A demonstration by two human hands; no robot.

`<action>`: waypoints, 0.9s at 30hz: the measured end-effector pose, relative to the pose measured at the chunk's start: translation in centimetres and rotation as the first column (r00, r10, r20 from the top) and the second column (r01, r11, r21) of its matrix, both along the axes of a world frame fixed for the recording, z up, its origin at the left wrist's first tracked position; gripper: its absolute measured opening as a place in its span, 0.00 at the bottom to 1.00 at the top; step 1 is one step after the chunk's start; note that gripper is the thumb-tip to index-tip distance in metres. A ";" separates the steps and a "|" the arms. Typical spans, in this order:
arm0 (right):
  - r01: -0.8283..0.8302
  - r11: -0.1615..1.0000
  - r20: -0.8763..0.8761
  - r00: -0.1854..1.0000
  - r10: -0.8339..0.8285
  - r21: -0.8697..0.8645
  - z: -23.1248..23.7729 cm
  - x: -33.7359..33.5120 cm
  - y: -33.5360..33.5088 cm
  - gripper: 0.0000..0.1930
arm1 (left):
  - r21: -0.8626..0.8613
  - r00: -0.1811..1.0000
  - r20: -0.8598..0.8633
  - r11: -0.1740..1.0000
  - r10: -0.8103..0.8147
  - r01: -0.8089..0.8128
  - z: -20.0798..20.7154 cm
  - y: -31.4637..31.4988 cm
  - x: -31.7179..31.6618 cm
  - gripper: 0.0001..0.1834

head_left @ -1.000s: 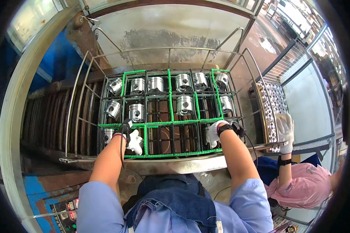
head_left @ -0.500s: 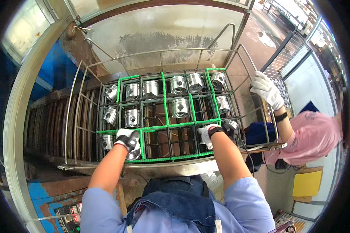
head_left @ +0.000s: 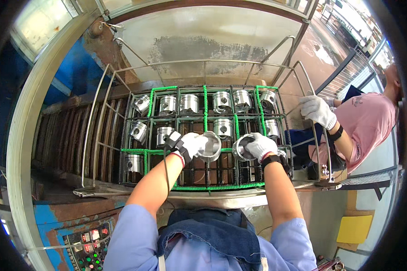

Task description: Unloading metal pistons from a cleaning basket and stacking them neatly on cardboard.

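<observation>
My gloved left hand [head_left: 192, 143] grips a silver engine piston [head_left: 211, 147], tilted so that its hollow end shows. Across a small gap, my gloved right hand [head_left: 262, 147] has hold of another piston [head_left: 242, 148], its hollow side turned toward the first. Both are raised over the front and middle cells of a wire rack [head_left: 199, 186], whose dividers are partly wrapped in green. Several pistons stand in its back rows, such as one piston [head_left: 223, 128] in the middle row. A further piston [head_left: 133, 162] sits in the front left cell.
A metal rail frame [head_left: 203, 62] surrounds the rack. Dark rollers [head_left: 68, 140] extend to the left. At right a co-worker in pink [head_left: 371, 122] rests a gloved hand [head_left: 318, 109] by the frame. A button panel [head_left: 89, 246] is at lower left, a yellow sheet [head_left: 355, 229] at lower right.
Both my hands have risen from the front row and come toward the middle, each now showing a piston. The co-worker's head has moved back from the rack. The whole view has shifted slightly.
</observation>
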State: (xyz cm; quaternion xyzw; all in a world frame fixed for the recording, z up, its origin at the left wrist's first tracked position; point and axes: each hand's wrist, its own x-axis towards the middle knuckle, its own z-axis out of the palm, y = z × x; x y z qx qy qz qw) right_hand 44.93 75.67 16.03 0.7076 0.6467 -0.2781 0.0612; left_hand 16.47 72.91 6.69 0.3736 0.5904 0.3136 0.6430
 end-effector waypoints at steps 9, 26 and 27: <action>-0.103 0.847 -0.016 0.991 0.131 0.521 -7.5 9.3 6.3 0.13 | 0.248 0.917 -0.397 0.966 0.030 0.076 2.0 -3.3 -10.1 0.33; 0.621 0.783 -0.629 0.626 -0.461 0.045 -2.1 7.8 7.1 0.22 | 0.129 0.904 -0.289 0.949 0.314 -0.289 6.0 1.0 -7.4 0.28; 0.346 0.910 -0.394 0.888 -0.238 0.229 1.2 5.6 6.7 0.28 | 0.090 0.888 -0.452 0.995 0.081 -0.045 6.5 0.9 -8.7 0.28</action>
